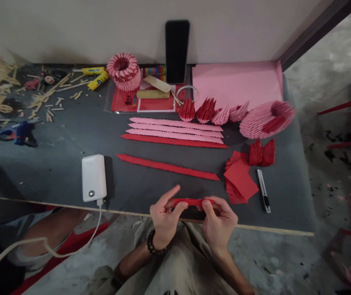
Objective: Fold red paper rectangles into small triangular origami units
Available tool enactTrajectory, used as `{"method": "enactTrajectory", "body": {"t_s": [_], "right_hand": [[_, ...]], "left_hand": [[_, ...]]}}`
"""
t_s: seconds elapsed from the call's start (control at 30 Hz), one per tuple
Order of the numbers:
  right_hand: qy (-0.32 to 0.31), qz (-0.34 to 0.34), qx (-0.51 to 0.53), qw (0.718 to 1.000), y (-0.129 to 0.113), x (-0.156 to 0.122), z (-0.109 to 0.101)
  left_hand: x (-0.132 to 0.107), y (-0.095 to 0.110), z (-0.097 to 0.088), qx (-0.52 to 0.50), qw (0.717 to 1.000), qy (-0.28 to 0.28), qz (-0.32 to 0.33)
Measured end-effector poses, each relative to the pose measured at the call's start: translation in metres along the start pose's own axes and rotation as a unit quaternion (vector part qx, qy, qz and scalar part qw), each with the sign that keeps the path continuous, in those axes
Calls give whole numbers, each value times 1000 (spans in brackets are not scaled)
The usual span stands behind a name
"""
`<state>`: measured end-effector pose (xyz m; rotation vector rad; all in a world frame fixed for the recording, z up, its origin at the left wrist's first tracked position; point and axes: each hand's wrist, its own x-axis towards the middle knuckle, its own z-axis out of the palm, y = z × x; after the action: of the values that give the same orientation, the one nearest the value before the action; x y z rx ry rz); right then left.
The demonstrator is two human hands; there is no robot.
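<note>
Both hands hold a narrow folded strip of red paper [190, 202] level over the near edge of the dark table [71, 143]. My left hand [165, 215], with a bead bracelet at the wrist, pinches its left end, index finger raised. My right hand [220, 219] pinches the right end with fingers curled. A stack of red paper squares [240, 180] lies just right of my hands. A long red folded strip [167, 166] lies beyond them.
Pink and red folded strips [175, 131], red and pink paper cones [206, 110], a pink paper ring [266, 119] and pink sheets [237, 84] lie further back. A utility knife [263, 190], white power bank [93, 177] with cable, upright phone [177, 51], glue sticks [97, 78] and wooden sticks [49, 98] are around.
</note>
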<state>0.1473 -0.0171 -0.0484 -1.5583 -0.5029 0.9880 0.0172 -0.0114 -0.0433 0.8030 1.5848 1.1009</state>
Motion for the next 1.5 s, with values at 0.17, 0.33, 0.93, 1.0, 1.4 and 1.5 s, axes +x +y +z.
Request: {"method": "enactTrajectory", "body": {"t_s": [0.17, 0.33, 0.93, 1.0, 1.4, 1.5], "right_hand": [[13, -6, -7, 1000, 1, 2, 2], [16, -3, 3, 1000, -1, 4, 4], [-110, 50, 10, 993, -15, -4, 9], [-130, 82, 37, 987, -13, -12, 14], [-24, 128, 118, 984, -29, -6, 3], [96, 40, 122, 987, -34, 13, -8]], "left_hand": [[1, 8, 2, 17, 1000, -1, 16], [2, 7, 3, -16, 1000, -10, -2], [-1, 30, -2, 29, 998, -55, -4], [-2, 30, -1, 27, 998, -53, 4], [-5, 37, -15, 17, 990, -139, 0], [-2, 35, -22, -18, 993, -115, -26]]}}
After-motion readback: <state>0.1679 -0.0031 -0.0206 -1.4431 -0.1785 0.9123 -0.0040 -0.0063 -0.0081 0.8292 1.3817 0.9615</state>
